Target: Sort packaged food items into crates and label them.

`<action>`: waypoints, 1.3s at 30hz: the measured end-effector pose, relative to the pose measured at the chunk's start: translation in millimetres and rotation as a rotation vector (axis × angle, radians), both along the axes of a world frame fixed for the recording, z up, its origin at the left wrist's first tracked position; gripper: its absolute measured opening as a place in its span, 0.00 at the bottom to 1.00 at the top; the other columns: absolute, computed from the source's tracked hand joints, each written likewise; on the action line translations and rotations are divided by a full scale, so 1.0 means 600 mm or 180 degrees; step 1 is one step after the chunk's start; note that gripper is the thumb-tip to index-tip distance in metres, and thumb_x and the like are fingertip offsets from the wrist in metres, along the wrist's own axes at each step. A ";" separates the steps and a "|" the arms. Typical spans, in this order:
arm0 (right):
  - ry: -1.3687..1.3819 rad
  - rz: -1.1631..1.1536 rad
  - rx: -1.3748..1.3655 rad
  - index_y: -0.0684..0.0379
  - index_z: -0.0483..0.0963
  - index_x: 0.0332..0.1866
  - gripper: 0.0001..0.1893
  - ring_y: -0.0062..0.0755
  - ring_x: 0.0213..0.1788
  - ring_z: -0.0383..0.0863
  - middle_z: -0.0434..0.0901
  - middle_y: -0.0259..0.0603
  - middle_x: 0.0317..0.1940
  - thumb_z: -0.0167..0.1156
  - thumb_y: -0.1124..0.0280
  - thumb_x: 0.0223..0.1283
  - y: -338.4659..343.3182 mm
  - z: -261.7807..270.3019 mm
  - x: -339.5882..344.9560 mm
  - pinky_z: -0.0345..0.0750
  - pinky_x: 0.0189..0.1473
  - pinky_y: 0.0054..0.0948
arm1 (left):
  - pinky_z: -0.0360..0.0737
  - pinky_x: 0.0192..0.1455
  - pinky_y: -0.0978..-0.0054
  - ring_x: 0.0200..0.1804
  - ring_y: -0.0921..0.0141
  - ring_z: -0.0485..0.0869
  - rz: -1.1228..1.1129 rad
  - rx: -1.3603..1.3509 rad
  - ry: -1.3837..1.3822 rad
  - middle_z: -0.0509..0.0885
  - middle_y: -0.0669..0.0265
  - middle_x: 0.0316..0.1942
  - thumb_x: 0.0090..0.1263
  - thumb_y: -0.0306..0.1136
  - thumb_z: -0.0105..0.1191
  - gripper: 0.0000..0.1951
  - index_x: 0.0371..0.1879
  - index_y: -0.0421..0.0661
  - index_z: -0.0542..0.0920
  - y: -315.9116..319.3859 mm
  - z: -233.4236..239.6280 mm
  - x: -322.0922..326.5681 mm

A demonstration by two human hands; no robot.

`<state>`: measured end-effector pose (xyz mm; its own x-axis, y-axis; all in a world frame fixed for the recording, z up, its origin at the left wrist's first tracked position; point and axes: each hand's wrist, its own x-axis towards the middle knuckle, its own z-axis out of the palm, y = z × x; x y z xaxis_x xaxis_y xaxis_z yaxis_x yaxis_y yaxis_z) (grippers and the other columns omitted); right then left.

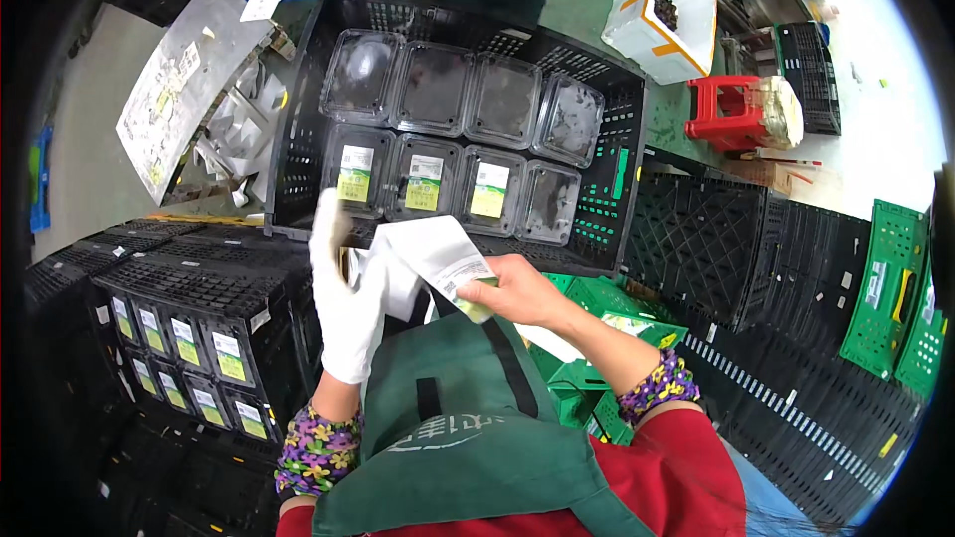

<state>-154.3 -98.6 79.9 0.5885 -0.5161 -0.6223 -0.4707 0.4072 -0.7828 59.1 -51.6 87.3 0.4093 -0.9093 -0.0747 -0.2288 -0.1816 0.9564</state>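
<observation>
My right hand [515, 289] is bare and pinches a white strip of printed labels [429, 242], with a green-and-white label at its end. The strip loops leftward towards my left hand [347, 321], which wears a white glove. Its blurred fingers point up and stand apart from the thumb; whether the thumb touches the strip is unclear. Before me a black plastic crate [456, 6] holds two rows of clear plastic clamshell boxes [433, 89] with dark contents. In the near row, three boxes bear labels [424, 183]; the rightmost box [548, 203] shows none.
Stacked black crates [190, 291] with labelled boxes stand at the left. A metal board [194, 82] lies beyond them. Green crates [597, 306] are by my right arm. Farther right are a red stool [720, 112], a white foam box [634, 7] and black crates [694, 239].
</observation>
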 end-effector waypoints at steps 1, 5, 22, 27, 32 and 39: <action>0.0055 -0.0275 0.0187 0.63 0.79 0.48 0.17 0.22 0.36 0.81 0.85 0.39 0.33 0.59 0.60 0.64 0.004 0.007 -0.002 0.77 0.41 0.28 | 0.59 0.71 0.65 0.70 0.62 0.66 0.0121 0.0005 0.0684 0.69 0.54 0.66 0.59 0.23 0.52 0.33 0.68 0.40 0.64 -0.004 0.043 -0.017; -0.0090 -0.0744 0.0455 0.65 0.79 0.48 0.20 0.19 0.37 0.78 0.84 0.39 0.34 0.59 0.56 0.66 0.033 0.037 -0.006 0.77 0.43 0.26 | 0.54 0.74 0.61 0.69 0.60 0.67 -0.1556 0.0334 -0.0036 0.74 0.56 0.62 0.56 0.33 0.64 0.36 0.66 0.42 0.67 0.021 0.033 -0.056; 0.1801 -0.0715 -0.2254 0.63 0.74 0.33 0.08 0.50 0.39 0.80 0.78 0.49 0.31 0.62 0.69 0.55 -0.117 -0.018 -0.203 0.76 0.41 0.41 | 0.75 0.37 0.81 0.35 0.82 0.78 -0.1528 0.2080 0.2289 0.84 0.72 0.32 0.65 0.32 0.63 0.11 0.40 0.38 0.83 0.096 -0.075 -0.142; 0.2602 0.0307 -0.2578 0.60 0.71 0.42 0.16 0.52 0.44 0.79 0.76 0.49 0.40 0.64 0.66 0.51 -0.125 -0.254 -0.245 0.78 0.45 0.46 | 0.75 0.40 0.76 0.33 0.76 0.82 -0.1629 0.0852 0.0911 0.87 0.69 0.30 0.56 0.23 0.63 0.11 0.40 0.42 0.86 0.048 -0.051 -0.108; 0.3843 0.0734 -0.3508 0.58 0.69 0.52 0.30 0.43 0.40 0.80 0.73 0.42 0.41 0.71 0.64 0.39 -0.095 -0.353 -0.241 0.80 0.39 0.39 | 0.73 0.43 0.74 0.39 0.68 0.78 -0.1567 -0.0375 -0.0821 0.81 0.64 0.34 0.53 0.29 0.64 0.12 0.38 0.44 0.87 0.004 0.002 -0.039; 0.0094 0.0074 -0.0609 0.66 0.77 0.49 0.15 0.36 0.46 0.83 0.82 0.48 0.42 0.54 0.72 0.59 -0.075 -0.056 -0.089 0.78 0.50 0.32 | 0.76 0.46 0.69 0.37 0.67 0.80 -0.0723 -0.0498 -0.1399 0.82 0.59 0.34 0.54 0.37 0.57 0.18 0.40 0.39 0.85 0.025 0.065 0.039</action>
<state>-207.6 -143.5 46.6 0.5845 -0.6132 -0.5314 -0.5020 0.2412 -0.8305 82.7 -36.6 126.1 0.1626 -0.9654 0.2039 -0.6321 0.0568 0.7728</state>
